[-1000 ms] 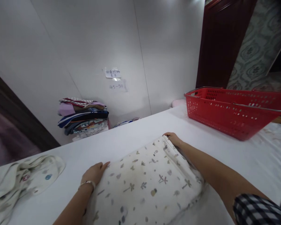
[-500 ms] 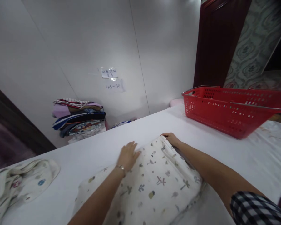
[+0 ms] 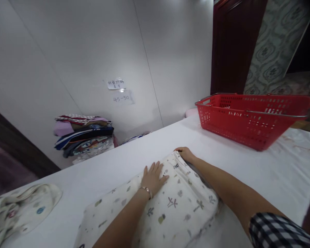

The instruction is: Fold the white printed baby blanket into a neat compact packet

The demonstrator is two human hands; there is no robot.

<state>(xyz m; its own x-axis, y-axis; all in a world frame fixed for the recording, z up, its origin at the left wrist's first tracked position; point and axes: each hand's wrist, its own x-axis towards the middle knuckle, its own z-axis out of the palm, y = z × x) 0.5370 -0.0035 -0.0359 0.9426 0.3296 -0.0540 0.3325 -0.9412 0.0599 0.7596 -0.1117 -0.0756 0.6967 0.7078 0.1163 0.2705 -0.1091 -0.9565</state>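
A white cloth (image 3: 181, 206) printed with small plants and animals lies folded in layers on the white table. My left hand (image 3: 154, 179) rests flat on its upper surface, fingers spread, a bracelet at the wrist. At the cloth's far right corner, my right hand (image 3: 185, 154) grips the folded edge, with the fingertips partly hidden. The fold along the right side runs beneath my right forearm. Part of the cloth's near end falls outside the view.
A red basket (image 3: 237, 124) with metal handles stands at the back right of the table (image 3: 129, 158). A crumpled cream cloth (image 3: 28, 210) lies at the left. Beyond the far edge, folded fabrics (image 3: 85, 134) are stacked by a wall bearing paper notes (image 3: 122, 97).
My left hand has moved right and forward across the cloth and now lies flat with its fingers spread. My right hand stays at the far corner. The view has shifted slightly.
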